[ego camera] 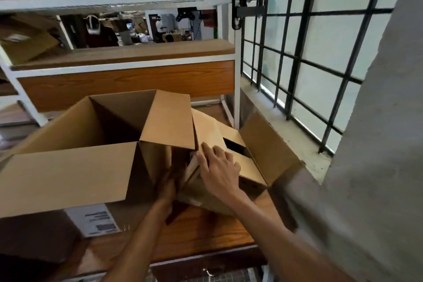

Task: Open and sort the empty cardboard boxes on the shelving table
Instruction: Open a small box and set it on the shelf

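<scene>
Step in hand: opening the smaller box (231, 167), which lies tilted on the counter (206, 233) at right, touching the big open box (91, 149) on its left. Right hand (219, 167) lies flat, fingers spread, pressing on the smaller box's top, not gripping. Left hand (168, 186) is wedged into the gap between the two boxes, fingers hidden, so can't tell if it grips anything. One flap (267, 149) already stands up by the window. Next, likely: left hand gets purchase on the near flap, right steadies the box
</scene>
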